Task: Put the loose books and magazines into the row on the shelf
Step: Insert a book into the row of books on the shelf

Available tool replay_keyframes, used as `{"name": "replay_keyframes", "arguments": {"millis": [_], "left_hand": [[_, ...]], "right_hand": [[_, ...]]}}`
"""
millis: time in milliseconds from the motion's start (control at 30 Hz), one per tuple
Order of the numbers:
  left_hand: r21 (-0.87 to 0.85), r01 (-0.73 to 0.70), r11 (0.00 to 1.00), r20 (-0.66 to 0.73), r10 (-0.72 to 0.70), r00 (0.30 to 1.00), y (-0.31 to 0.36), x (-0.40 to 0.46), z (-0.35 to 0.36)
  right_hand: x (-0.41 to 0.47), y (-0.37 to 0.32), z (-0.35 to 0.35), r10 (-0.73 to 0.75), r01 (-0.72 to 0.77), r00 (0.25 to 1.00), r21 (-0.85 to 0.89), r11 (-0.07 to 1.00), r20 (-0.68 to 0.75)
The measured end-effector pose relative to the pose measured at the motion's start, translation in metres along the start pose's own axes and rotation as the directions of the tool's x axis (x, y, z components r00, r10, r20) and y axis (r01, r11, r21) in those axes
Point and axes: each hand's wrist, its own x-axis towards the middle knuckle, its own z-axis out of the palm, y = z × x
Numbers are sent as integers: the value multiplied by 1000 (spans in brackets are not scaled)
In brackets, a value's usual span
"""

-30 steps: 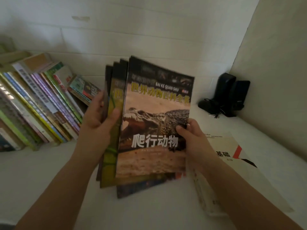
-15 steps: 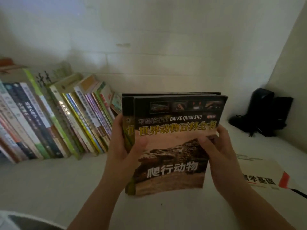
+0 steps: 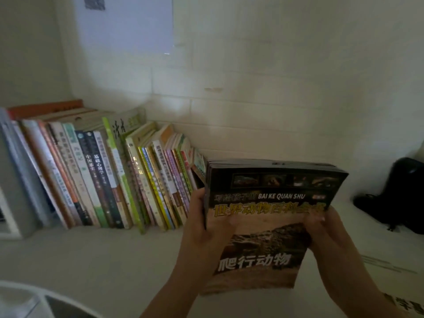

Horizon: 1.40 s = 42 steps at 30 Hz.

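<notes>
Step in hand: carrying. Left hand (image 3: 202, 235) and right hand (image 3: 330, 235) grip the magazines (image 3: 270, 203) upright at 4 o'clock, just beside the row (image 3: 128, 180). Next: slide toward 9 o'clock against its end book.

Front cover of magazine stack (image 3: 273, 216), held between both hands: "BAI KE QUAN SHU" in white, yellow "世界动物百科全书" under it, big white "爬行动物" low on cover. Book row (image 3: 110, 175) left of hands: spines read "基础心理学", "中国通史". Other spines too blurred.
</notes>
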Motion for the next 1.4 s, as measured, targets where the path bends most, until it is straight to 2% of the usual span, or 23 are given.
{"name": "replay_keyframes", "arguments": {"millis": [133,233,300,400,467,567,633,733,867,1000,1100,1167,1267,1400], "left_hand": [[-73,46,996,-14,-47,999,2,-3,3],[-72,64,995,35,-62,997,2,-1,-4],[-45,142,989,90,-138,986,-10,-6,-13],[-23,313,949,151,-306,940,-25,-16,-22],[22,343,939,132,-343,930,-28,-16,-30],[64,352,934,18,-354,935,-17,-10,-58],[40,319,947,-60,-317,947,-5,-9,-88],[6,230,973,-258,-221,940,9,-17,-135],[39,226,973,-498,-177,849,14,-32,-193],[113,268,957,-653,-132,746,15,-44,-231],[120,231,965,-741,-68,669,9,-46,-239],[160,260,952,-786,-36,617,3,-45,-242],[84,287,954,-830,-92,550,-3,-42,-241],[165,324,931,-839,-40,543,1,-35,-239]], "right_hand": [[3,10,12,74,-74,996,11,997,-48],[10,10,15,109,-108,994,36,993,-13],[10,17,15,160,-159,987,-23,987,16],[9,22,18,234,-237,972,-158,959,-37],[7,15,31,260,-268,963,-166,949,-65],[4,5,66,208,-209,978,-148,967,-21],[3,2,96,175,-164,982,-140,977,72],[2,6,148,134,-108,959,-114,988,248],[-5,28,221,156,-143,883,-64,988,443],[-10,44,267,168,-59,786,-199,978,594],[-6,50,286,234,71,742,-420,905,629],[0,50,292,248,164,715,-501,850,654],[9,47,301,267,170,685,-505,846,678],[16,48,308,306,105,680,-501,859,667]]}}
